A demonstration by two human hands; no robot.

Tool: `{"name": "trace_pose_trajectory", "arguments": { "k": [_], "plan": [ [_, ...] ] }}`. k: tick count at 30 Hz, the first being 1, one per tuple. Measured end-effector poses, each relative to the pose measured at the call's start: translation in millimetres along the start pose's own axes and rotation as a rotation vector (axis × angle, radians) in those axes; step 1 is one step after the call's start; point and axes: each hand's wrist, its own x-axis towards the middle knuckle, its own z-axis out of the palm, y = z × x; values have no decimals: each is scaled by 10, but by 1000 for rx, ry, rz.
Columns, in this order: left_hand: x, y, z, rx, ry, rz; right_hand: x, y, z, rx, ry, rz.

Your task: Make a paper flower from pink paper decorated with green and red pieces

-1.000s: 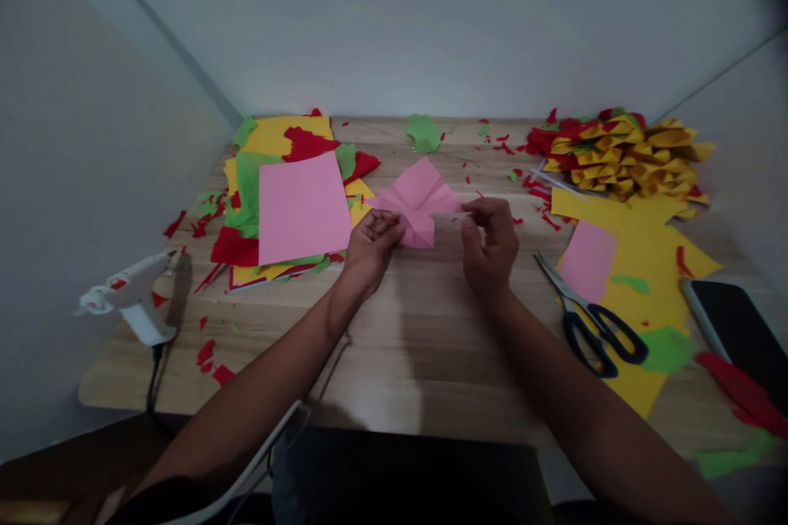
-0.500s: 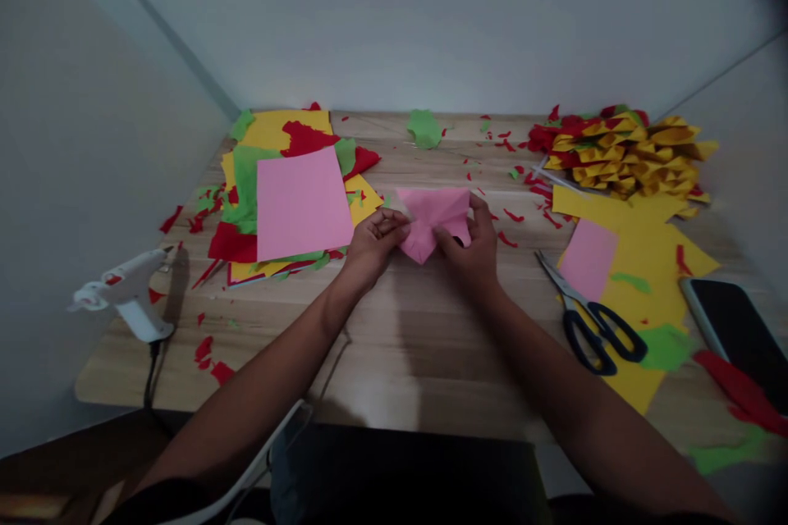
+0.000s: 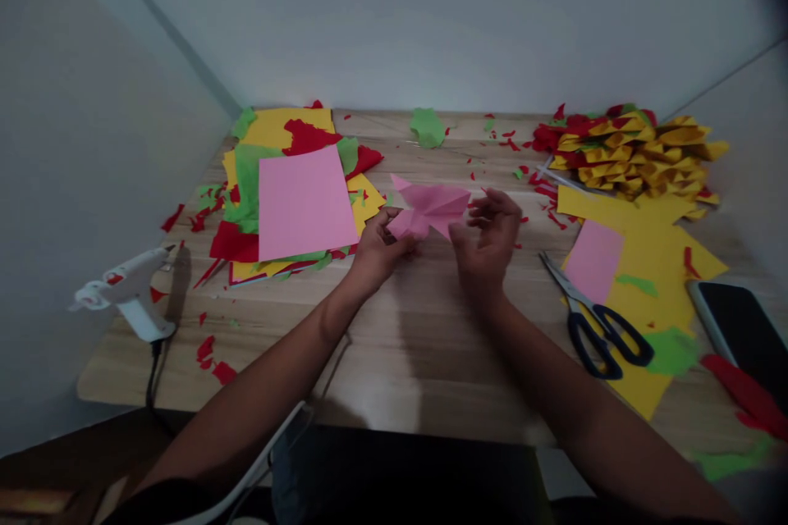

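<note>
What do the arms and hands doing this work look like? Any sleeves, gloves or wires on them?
The left hand and right hand are human, without gloves. The left forearm and right forearm are bare, with no watch visible. Dark cloth shows near the left elbow. A white cord passes nearby.

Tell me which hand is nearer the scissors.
Right. The right hand is to the left of the scissors, beside the folded pink paper; the left hand is farther left, holding that paper.
</note>
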Motion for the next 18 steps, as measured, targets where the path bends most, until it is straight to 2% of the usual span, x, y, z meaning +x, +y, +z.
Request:
{"name": "trace_pose_trajectory", "arguments": {
  "k": [2, 3, 6, 11, 18],
  "plan": [
    [0, 26, 5, -1, 19, -2, 57, -97, -88, -32, 68, -168],
    [-1, 35, 9, -9, 27, -2, 76, -143, -124, -41, 54, -249],
    [1, 45, 23, -61, 39, -7, 84, -222, -157, -122, -113, -392],
    [16, 18, 25, -122, 1, -7, 44, -162, -79, -443, -329, -326],
    [10, -35, -19, -93, -65, 0, 64, -151, -109, -482, -378, -305]
  ]
}}
